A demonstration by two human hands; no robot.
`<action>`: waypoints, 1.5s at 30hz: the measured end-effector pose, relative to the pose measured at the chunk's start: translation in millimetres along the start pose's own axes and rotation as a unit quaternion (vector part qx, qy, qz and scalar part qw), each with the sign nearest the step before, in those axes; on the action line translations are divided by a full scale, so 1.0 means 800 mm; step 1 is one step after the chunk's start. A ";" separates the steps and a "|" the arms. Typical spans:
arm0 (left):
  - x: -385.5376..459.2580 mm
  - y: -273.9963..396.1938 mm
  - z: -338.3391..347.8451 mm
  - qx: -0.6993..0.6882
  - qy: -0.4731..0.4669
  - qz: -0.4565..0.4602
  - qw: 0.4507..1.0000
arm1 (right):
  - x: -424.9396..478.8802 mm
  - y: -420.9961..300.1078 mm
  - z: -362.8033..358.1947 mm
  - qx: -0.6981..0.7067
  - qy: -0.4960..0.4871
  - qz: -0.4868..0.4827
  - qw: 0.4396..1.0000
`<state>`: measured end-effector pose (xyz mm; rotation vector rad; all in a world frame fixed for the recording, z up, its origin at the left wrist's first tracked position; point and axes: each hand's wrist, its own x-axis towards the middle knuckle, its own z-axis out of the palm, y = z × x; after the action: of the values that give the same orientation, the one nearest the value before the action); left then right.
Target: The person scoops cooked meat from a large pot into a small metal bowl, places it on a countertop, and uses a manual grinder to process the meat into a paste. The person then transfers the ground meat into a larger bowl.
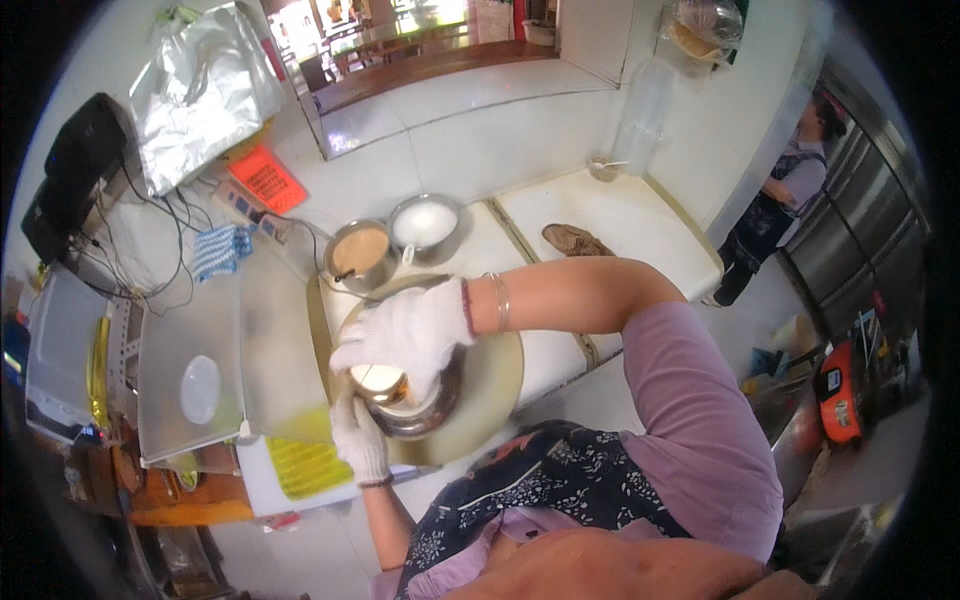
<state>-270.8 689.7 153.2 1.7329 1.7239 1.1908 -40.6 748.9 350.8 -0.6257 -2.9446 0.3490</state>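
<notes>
Both hands wear white knitted gloves and meet around a small round metal container [379, 384] with a pale top. My right hand [412, 326] reaches over it from above, the thumb side at its right. From the lower left my left hand [358, 442] grips its near left side, with the fingertips partly hidden. Below the container sits a shiny round metal vessel [439, 416], largely covered by the right glove. It rests over a wide, pale yellowish round board or tray [495, 390] on the white counter. What is inside the vessel cannot be made out clearly.
Behind my hands stand a metal pot of light-brown liquid [360, 251] and a metal bowl of white contents [425, 223]. A brown cloth item [576, 240] lies on the right counter. Left are a translucent case [195, 352] and yellow mat [307, 454]. A person [795, 187] stands at right.
</notes>
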 end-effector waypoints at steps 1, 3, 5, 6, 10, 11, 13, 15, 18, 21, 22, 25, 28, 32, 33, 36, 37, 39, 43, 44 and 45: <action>0.000 0.004 -0.002 -0.005 0.000 0.008 1.000 | -0.001 0.001 -0.004 0.006 0.000 0.015 1.000; 0.002 0.005 0.000 0.014 0.003 0.018 1.000 | -0.003 0.002 -0.005 0.020 -0.001 0.042 0.999; 0.000 0.007 0.003 0.034 0.010 0.003 0.999 | 0.006 -0.014 0.004 -0.018 0.008 0.083 0.996; -0.001 0.006 0.002 0.033 0.010 0.005 0.999 | 0.009 -0.016 0.009 -0.014 0.012 0.110 0.994; -0.002 0.008 0.004 0.021 0.005 0.018 1.000 | 0.005 -0.019 0.029 -0.027 0.060 0.157 0.985; -0.003 0.010 0.006 0.017 -0.001 0.018 1.000 | 0.003 -0.018 0.037 -0.031 0.082 0.158 0.984; -0.002 0.001 0.000 0.014 0.006 0.018 1.000 | 0.003 -0.029 0.023 -0.015 0.066 0.163 0.984; -0.003 -0.006 0.004 0.003 0.017 0.017 1.000 | 0.004 -0.034 0.017 -0.009 0.054 0.171 0.984; -0.003 0.010 -0.009 0.089 -0.015 0.002 0.996 | 0.001 -0.036 0.018 -0.004 0.052 0.184 0.982; 0.015 0.007 -0.010 0.026 0.168 0.104 0.980 | -0.006 -0.039 0.020 0.029 0.095 0.181 0.978; 0.017 0.043 -0.022 -0.064 0.150 0.078 0.984 | -0.012 -0.043 0.019 0.044 0.107 0.188 0.975; 0.030 0.078 -0.018 -0.124 0.139 0.149 0.971 | -0.020 -0.030 0.043 0.268 0.250 0.216 0.905; 0.027 0.190 -0.020 -0.179 0.022 0.178 0.967 | -0.012 -0.004 0.098 0.330 0.371 0.227 0.838; 0.039 0.194 -0.021 -0.153 0.013 0.144 0.978 | 0.002 -0.005 0.109 0.338 0.422 0.222 0.811; 0.041 0.197 -0.019 -0.157 0.018 0.145 0.977 | 0.002 -0.001 0.107 0.338 0.420 0.220 0.813; 0.046 0.180 -0.017 -0.153 -0.003 0.110 0.982 | 0.001 -0.006 0.093 0.364 0.359 0.255 0.821; 0.049 0.174 -0.017 -0.153 -0.013 0.094 0.984 | 0.002 -0.008 0.096 0.353 0.395 0.234 0.815; 0.052 0.165 -0.016 -0.142 -0.029 0.072 0.987 | 0.007 -0.007 0.099 0.323 0.466 0.191 0.801; 0.048 0.162 -0.012 -0.177 -0.026 0.000 0.984 | 0.008 0.000 0.126 0.239 0.505 0.148 0.816; 0.046 0.168 -0.013 -0.168 -0.023 0.000 0.985 | 0.009 0.003 0.132 0.236 0.514 0.127 0.815; 0.042 0.178 -0.019 -0.155 -0.017 -0.004 0.988 | 0.011 -0.001 0.129 0.257 0.502 0.129 0.816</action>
<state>-202.7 697.0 283.2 1.5486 1.4346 1.3370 -64.9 731.3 251.8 -0.7896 -1.6600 0.5787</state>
